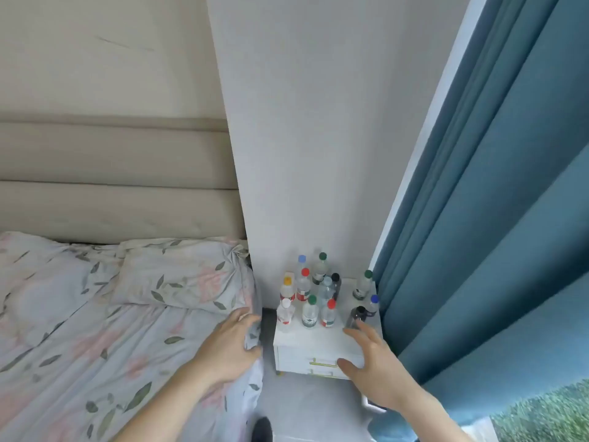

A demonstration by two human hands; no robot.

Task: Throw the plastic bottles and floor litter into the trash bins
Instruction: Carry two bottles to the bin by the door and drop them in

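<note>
Several plastic bottles (309, 312) with red, green, blue, white and black caps stand upright on a small white nightstand (318, 342) against the wall. A dark bottle (356, 317) stands at the front right. My right hand (371, 362) hovers open over the nightstand's front right corner, fingers spread, fingertips just short of the dark bottle. Over the bed's edge left of the nightstand, my left hand (232, 342) is open with relaxed fingers. Neither hand holds anything. No trash bin is in view.
A bed (95, 330) with floral sheets and a pillow fills the left. Blue curtains (478, 218) hang close on the right. A narrow strip of grey floor (306, 406) runs between bed and curtain, with a dark object (263, 427) at its near end.
</note>
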